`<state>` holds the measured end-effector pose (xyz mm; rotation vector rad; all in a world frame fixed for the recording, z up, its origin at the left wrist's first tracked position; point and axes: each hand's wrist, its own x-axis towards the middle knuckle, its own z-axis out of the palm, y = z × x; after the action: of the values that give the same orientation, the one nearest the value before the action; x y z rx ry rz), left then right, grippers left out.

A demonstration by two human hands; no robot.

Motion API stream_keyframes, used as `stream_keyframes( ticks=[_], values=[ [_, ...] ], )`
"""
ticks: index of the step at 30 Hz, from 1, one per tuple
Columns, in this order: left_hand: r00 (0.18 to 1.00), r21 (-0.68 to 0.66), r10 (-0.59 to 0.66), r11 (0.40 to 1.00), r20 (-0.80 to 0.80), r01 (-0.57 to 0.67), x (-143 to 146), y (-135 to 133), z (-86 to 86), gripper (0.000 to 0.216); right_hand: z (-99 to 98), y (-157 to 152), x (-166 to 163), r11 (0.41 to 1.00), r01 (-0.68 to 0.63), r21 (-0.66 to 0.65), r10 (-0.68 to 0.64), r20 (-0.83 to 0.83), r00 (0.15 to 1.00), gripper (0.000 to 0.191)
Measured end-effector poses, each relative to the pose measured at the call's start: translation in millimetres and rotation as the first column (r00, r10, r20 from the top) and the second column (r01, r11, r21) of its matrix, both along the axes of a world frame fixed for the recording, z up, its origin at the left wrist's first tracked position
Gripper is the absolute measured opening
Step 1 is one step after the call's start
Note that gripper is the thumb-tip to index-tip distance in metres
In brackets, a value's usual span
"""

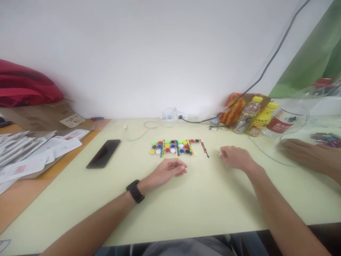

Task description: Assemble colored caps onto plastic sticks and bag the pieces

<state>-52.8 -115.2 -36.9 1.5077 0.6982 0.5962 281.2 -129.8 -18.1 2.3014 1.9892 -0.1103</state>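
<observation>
My left hand (170, 170), with a black watch (135, 191) on its wrist, rests on the table just in front of a grouping of small colourful discs (173, 146). Its fingers are curled together, and whether anything is inside is hidden. Thin coloured sticks with pointed, clock-hand-like ends (177, 148) lie in bundles across the discs. One red and black pointed stick (204, 148) lies apart on the right. Farther right, my right hand (236, 158) is closed, with a small whitish piece (220, 153) showing at its fingertips; its kind is unclear.
A phone (103, 154) lies left, near stacked white packets (29, 153) and a cardboard box (39, 115). Bottles (249, 114) and glasses (218, 127) stand or lie along the back right. A co-worker's hand (303, 154) rests right, beside a colourful pile (326, 139). A cable (274, 53) crosses the wall.
</observation>
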Motion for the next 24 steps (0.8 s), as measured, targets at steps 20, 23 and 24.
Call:
stream_keyframes(
  ticks=[20, 23, 24],
  values=[
    [1.0, 0.001, -0.008, 1.0, -0.011, 0.008, 0, -1, 1.6, 0.034, -15.9, 0, -51, 0.892, -0.203, 0.403, 0.233, -0.027, 0.972, 0.023],
    [1.0, -0.002, -0.005, 1.0, -0.014, 0.005, 0, -1, 1.3, 0.034, -25.8, 2, -62, 0.889, -0.283, 0.359, 0.3, 0.009, 0.954, 0.025],
    [1.0, -0.001, -0.002, 1.0, -0.016, 0.002, 0, -1, 1.1, 0.034, -27.8, 3, -64, 0.891, -0.29, 0.35, 0.304, 0.016, 0.952, 0.026]
  ],
)
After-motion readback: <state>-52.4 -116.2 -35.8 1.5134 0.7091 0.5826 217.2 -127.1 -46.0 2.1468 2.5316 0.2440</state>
